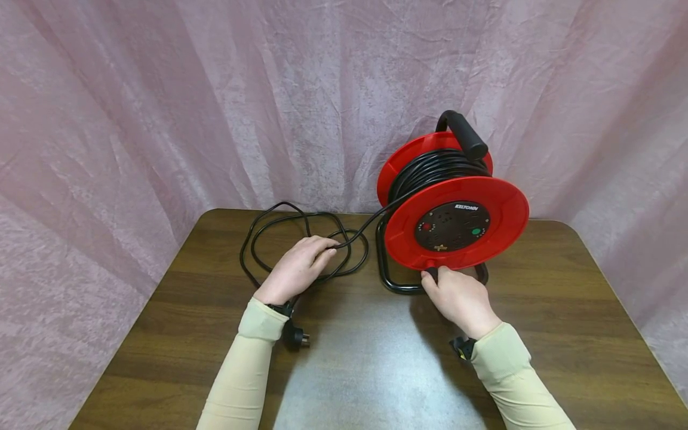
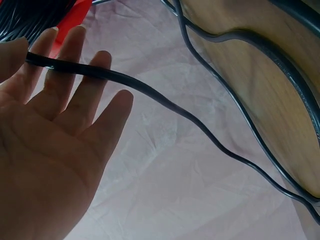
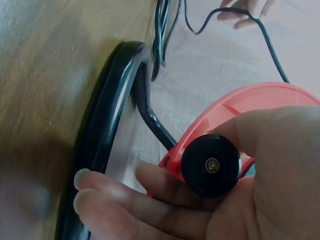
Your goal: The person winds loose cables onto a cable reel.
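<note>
A red cable reel with black cable wound on its drum stands on a black tube frame. My left hand pinches the black cable between thumb and forefinger, left of the reel. In the left wrist view the cable runs across the other fingers, which are spread and nearly straight. With thumb and fingers, my right hand grips the round black knob at the lower rim of the reel's front disc. Its outer fingers extend past the knob beside the frame tube.
Loose cable loops lie on the wooden table at the left. A black plug rests beside my left wrist. The reel's black carry handle sticks up at the top. A pink curtain hangs behind the table's back edge.
</note>
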{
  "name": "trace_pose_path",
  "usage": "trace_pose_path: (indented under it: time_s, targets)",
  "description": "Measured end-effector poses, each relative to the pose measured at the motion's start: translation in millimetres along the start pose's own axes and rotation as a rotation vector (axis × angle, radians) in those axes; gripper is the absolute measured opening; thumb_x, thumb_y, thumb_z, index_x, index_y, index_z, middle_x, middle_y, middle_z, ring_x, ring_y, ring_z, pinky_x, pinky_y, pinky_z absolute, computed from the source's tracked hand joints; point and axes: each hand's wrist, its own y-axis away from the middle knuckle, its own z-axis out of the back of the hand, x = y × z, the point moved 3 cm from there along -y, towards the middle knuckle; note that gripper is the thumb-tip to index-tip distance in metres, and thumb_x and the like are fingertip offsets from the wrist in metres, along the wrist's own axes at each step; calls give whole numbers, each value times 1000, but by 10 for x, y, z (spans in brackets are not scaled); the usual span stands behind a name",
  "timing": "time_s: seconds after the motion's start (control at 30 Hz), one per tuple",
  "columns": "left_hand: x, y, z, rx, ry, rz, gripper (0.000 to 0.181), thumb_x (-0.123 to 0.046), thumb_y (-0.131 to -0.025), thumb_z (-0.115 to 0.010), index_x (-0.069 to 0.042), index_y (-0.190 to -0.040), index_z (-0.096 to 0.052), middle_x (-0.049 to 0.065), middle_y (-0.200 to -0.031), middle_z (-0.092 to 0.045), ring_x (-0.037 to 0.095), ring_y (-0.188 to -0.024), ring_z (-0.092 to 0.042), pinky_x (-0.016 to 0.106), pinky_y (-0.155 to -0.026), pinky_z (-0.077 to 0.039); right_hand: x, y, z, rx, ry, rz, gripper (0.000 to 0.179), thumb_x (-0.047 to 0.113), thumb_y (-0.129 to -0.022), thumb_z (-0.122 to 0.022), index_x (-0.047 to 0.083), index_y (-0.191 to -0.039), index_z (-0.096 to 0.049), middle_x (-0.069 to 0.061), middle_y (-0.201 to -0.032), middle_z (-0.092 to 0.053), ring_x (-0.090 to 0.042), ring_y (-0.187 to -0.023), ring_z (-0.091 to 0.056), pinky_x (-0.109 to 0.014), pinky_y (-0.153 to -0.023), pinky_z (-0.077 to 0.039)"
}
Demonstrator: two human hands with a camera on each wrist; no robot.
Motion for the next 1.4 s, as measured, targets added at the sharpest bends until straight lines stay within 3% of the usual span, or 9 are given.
trace_pose_path:
  time_s: [0.17,0.33,0.57,0.83,1.13,1.4]
  targets:
    - [-6,-5,10,-9,-5,-6,29,-27,-109,-55,-14,-130,-68,-1,-126,-67,18,-123,-58,38,-106,-44,47,10,-10,-31,-4,33,41,40,-103,-52,11,-74,-56,-3,-59,-53,-29,-58,-59,-44,-48,-44]
    - [-9,-9,18,-19,-12,-8,29,-23,-109,-55,-11,-132,-67,2,-129,-65,18,-124,-57,37,-108,-43,82,18,-22,-75,-1,65,43,44,-102,-57,10,-74,-54,-3,-58,-52,-33,-57,-60,-45,-48,-45]
    - [-14,-2,31,-41,-3,-11,28,-18,-107,-57,-14,-133,-68,0,-127,-65,16,-120,-59,37,-103,-46,122,34,-36,-118,-3,97,47,46,-100,-61,10,-71,-50,-2,-54,-47,-33,-52,-58,-45,-46,-44]
    - [7,-3,21,-29,-22,14,30,-23,-109,-54,-13,-134,-66,3,-132,-64,20,-130,-55,39,-111,-41,165,41,-50,-119,-18,101,48,48,-101,-60,10,-73,-52,-2,-56,-48,-35,-54,-60,-47,-47,-46]
    - [21,-2,17,-34,-33,15,30,-21,-109,-53,-13,-136,-65,1,-131,-64,19,-125,-56,39,-108,-43,175,36,-77,-103,-26,105,48,49,-101,-59,11,-74,-51,-1,-55,-47,-32,-53,-59,-43,-46,-44]
    - [28,-3,30,-30,-52,27,32,-23,-109,-53,-10,-136,-64,10,-138,-62,30,-137,-49,44,-116,-35,189,26,-71,-112,-31,112,49,51,-101,-59,11,-73,-51,-1,-56,-47,-31,-53,-58,-44,-47,-44]
